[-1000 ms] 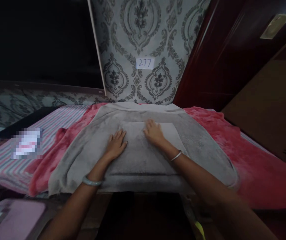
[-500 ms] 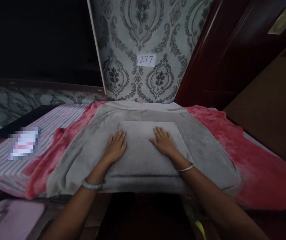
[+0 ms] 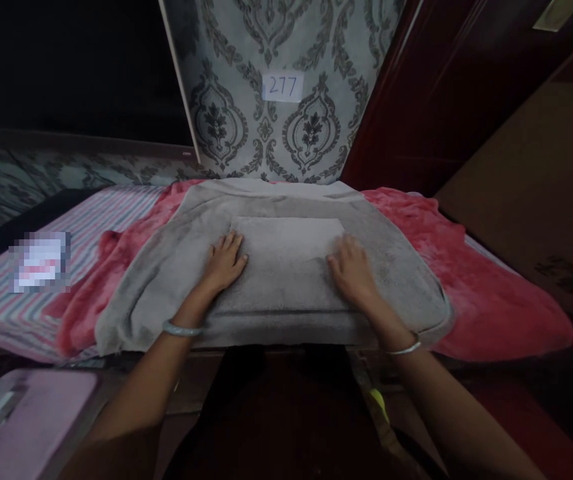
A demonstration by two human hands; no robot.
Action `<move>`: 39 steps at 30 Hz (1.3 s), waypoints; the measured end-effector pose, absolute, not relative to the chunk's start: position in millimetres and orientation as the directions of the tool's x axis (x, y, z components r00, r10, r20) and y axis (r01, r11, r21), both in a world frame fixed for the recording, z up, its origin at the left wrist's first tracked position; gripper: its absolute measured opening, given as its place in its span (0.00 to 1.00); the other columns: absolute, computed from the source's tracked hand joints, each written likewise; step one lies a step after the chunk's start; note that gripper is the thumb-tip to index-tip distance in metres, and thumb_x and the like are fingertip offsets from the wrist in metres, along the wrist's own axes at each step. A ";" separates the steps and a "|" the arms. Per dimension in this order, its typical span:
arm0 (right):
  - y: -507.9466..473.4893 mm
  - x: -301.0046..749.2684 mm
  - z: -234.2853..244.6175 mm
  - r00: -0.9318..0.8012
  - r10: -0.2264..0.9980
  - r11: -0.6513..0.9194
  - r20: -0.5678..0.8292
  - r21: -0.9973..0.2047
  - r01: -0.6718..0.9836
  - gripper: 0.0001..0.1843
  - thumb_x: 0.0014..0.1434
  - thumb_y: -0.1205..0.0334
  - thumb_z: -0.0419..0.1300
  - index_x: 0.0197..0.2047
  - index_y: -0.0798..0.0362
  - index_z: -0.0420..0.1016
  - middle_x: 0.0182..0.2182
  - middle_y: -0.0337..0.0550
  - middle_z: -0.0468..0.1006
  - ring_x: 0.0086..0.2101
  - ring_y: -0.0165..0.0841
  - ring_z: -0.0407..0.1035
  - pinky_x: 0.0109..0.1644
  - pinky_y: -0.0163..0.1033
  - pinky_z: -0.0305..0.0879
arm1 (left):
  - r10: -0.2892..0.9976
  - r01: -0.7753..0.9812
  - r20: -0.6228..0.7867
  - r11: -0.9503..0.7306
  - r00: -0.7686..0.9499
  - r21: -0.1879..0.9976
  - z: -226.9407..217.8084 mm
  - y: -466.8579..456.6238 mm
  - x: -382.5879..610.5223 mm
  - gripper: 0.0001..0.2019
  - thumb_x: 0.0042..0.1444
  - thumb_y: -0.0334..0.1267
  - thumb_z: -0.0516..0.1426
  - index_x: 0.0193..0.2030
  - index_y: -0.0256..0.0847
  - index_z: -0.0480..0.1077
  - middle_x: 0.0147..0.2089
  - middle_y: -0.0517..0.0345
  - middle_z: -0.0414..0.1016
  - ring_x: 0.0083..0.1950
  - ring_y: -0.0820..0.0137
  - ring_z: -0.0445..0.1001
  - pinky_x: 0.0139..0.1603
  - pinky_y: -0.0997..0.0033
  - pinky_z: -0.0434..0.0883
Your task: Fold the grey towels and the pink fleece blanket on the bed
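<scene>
A light grey rectangle of plush cloth (image 3: 286,267) lies flat on a larger grey plush blanket (image 3: 151,293). My left hand (image 3: 225,261) rests with fingers spread over the rectangle's left edge, a pale bangle on its wrist. Over the right edge is my right hand (image 3: 353,270), its fingers apart and slightly smeared by motion. Neither hand grips anything. I cannot tell whether the rectangle is a separate piece or a fold of the blanket.
A red plush blanket (image 3: 506,307) spreads under the grey one over a striped sheet (image 3: 111,210). A blurred-out object (image 3: 41,261) lies at left. Behind stand a large dark screen (image 3: 66,67), patterned wall and cardboard box (image 3: 526,160); a pink stool-like seat (image 3: 41,413) is lower left.
My right hand has slid outward to the right across the cloth, toward the rectangle's right edge. The left hand stays at the left edge. The whole view has tilted downward.
</scene>
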State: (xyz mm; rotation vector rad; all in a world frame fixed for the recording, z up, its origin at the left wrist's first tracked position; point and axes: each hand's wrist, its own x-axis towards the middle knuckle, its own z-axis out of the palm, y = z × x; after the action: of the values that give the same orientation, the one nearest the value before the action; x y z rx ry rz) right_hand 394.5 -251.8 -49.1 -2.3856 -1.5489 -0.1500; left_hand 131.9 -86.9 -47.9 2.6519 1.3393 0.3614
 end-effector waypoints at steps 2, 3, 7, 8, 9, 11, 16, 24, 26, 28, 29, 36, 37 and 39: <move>-238.6 348.5 -46.8 0.221 0.945 -0.180 0.242 -0.180 0.967 0.33 0.71 0.54 0.42 0.74 0.60 0.56 0.75 0.57 0.49 0.73 0.46 0.42 0.74 0.60 0.42 | 0.782 0.758 0.209 -0.622 0.587 0.197 -41.7 -104.8 133.5 0.30 0.67 0.41 0.46 0.74 0.35 0.55 0.78 0.43 0.49 0.79 0.53 0.47 0.75 0.39 0.51; -232.0 326.6 -48.4 0.133 0.962 -0.091 0.237 -0.178 0.980 0.33 0.71 0.54 0.42 0.74 0.59 0.57 0.74 0.55 0.50 0.73 0.45 0.42 0.74 0.60 0.42 | 0.758 0.742 0.231 -0.649 0.610 0.171 -41.3 -114.4 134.5 0.30 0.67 0.40 0.46 0.74 0.35 0.56 0.78 0.43 0.51 0.79 0.54 0.47 0.76 0.41 0.50; -217.6 275.5 -64.5 -0.027 0.981 0.063 0.192 -0.185 0.981 0.32 0.71 0.56 0.43 0.74 0.59 0.56 0.73 0.54 0.54 0.72 0.44 0.46 0.74 0.57 0.43 | 0.711 0.712 0.214 -0.697 0.669 0.089 -55.8 -142.8 137.2 0.28 0.67 0.38 0.45 0.72 0.35 0.59 0.76 0.43 0.56 0.78 0.55 0.51 0.76 0.43 0.52; -218.4 275.4 -68.3 -0.031 0.983 0.065 0.183 -0.186 0.980 0.33 0.71 0.55 0.44 0.74 0.60 0.55 0.73 0.54 0.54 0.72 0.44 0.46 0.74 0.56 0.43 | 0.712 0.714 0.203 -0.696 0.672 0.075 -60.7 -145.7 137.2 0.28 0.67 0.39 0.45 0.72 0.35 0.60 0.76 0.42 0.56 0.78 0.55 0.51 0.75 0.42 0.53; -221.2 280.3 -71.3 -0.025 0.984 0.058 0.178 -0.185 0.981 0.34 0.71 0.52 0.45 0.74 0.60 0.55 0.74 0.55 0.53 0.72 0.45 0.45 0.74 0.56 0.43 | 0.712 0.716 0.197 -0.695 0.674 0.063 -64.9 -146.9 136.8 0.28 0.68 0.39 0.45 0.72 0.34 0.59 0.76 0.41 0.55 0.78 0.54 0.51 0.75 0.42 0.53; -232.1 302.3 -75.3 0.028 0.985 0.004 0.173 -0.182 0.983 0.37 0.70 0.46 0.47 0.74 0.60 0.56 0.74 0.55 0.52 0.73 0.46 0.44 0.74 0.56 0.42 | 0.705 0.711 0.202 -0.701 0.680 0.049 -70.3 -146.1 135.6 0.28 0.68 0.40 0.45 0.73 0.34 0.58 0.76 0.41 0.54 0.78 0.54 0.51 0.75 0.42 0.53; -278.6 376.8 -85.2 0.309 0.934 -0.281 0.181 -0.163 0.946 0.38 0.70 0.45 0.45 0.75 0.59 0.54 0.74 0.56 0.53 0.73 0.47 0.43 0.73 0.58 0.42 | 0.689 0.697 0.220 -0.715 0.690 0.054 -71.4 -142.2 133.7 0.29 0.68 0.42 0.43 0.73 0.34 0.58 0.76 0.41 0.54 0.78 0.54 0.51 0.75 0.41 0.53; -319.1 426.6 -101.9 0.419 0.873 -0.364 0.251 -0.237 0.901 0.34 0.70 0.47 0.44 0.74 0.50 0.58 0.73 0.49 0.57 0.71 0.50 0.48 0.69 0.61 0.51 | 0.696 0.696 0.227 -0.711 0.681 0.093 -72.2 -141.3 133.7 0.29 0.67 0.42 0.44 0.73 0.36 0.58 0.76 0.42 0.54 0.78 0.54 0.51 0.76 0.41 0.52; -306.4 430.1 -90.2 0.435 0.858 -0.382 0.272 -0.227 0.896 0.33 0.70 0.47 0.44 0.72 0.51 0.63 0.72 0.51 0.60 0.71 0.53 0.47 0.69 0.64 0.52 | 0.699 0.700 0.223 -0.709 0.680 0.088 -71.3 -142.1 134.3 0.29 0.67 0.41 0.45 0.73 0.36 0.58 0.76 0.42 0.54 0.78 0.54 0.51 0.76 0.41 0.53; -282.1 425.0 -71.2 0.410 0.867 -0.360 0.283 -0.212 0.909 0.32 0.70 0.49 0.43 0.71 0.53 0.64 0.72 0.54 0.59 0.71 0.53 0.47 0.69 0.62 0.52 | 0.707 0.708 0.211 -0.701 0.675 0.086 -70.1 -144.4 134.9 0.29 0.67 0.41 0.44 0.73 0.35 0.58 0.76 0.42 0.54 0.78 0.54 0.51 0.75 0.41 0.52; -266.5 418.5 -60.5 0.374 0.885 -0.326 0.277 -0.204 0.923 0.32 0.71 0.50 0.43 0.71 0.54 0.63 0.72 0.54 0.58 0.71 0.52 0.47 0.70 0.60 0.51 | 0.713 0.713 0.202 -0.696 0.671 0.088 -69.5 -146.0 134.9 0.29 0.67 0.40 0.44 0.73 0.34 0.58 0.76 0.41 0.53 0.78 0.53 0.51 0.75 0.40 0.52; -145.7 342.0 -15.3 0.052 0.994 -0.031 0.097 -0.203 0.979 0.32 0.72 0.55 0.46 0.75 0.52 0.53 0.75 0.53 0.49 0.73 0.46 0.44 0.72 0.59 0.47 | 0.737 0.711 0.178 -0.676 0.652 0.194 -55.0 -135.9 131.7 0.26 0.66 0.37 0.46 0.70 0.37 0.63 0.74 0.43 0.59 0.76 0.55 0.57 0.74 0.42 0.56; -132.3 334.2 -14.9 0.026 0.996 -0.008 0.083 -0.209 0.978 0.32 0.72 0.56 0.45 0.76 0.52 0.53 0.75 0.53 0.49 0.72 0.45 0.44 0.72 0.59 0.47 | 0.742 0.711 0.194 -0.670 0.641 0.211 -50.1 -128.9 133.4 0.26 0.67 0.36 0.45 0.69 0.38 0.65 0.73 0.43 0.61 0.75 0.57 0.59 0.74 0.44 0.57; -110.4 323.2 -17.3 -0.007 0.997 0.023 0.073 -0.219 0.976 0.30 0.72 0.57 0.44 0.75 0.51 0.54 0.75 0.51 0.51 0.72 0.44 0.46 0.72 0.59 0.48 | 0.760 0.728 0.228 -0.650 0.609 0.218 -40.7 -112.9 140.7 0.26 0.67 0.34 0.43 0.68 0.37 0.65 0.73 0.43 0.63 0.74 0.59 0.59 0.74 0.48 0.59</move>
State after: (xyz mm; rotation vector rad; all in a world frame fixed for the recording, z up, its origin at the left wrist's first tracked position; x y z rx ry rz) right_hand 323.2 -110.4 -17.3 -2.0558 -2.0881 0.1553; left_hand 140.7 -112.9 -40.7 2.7246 1.2639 0.4595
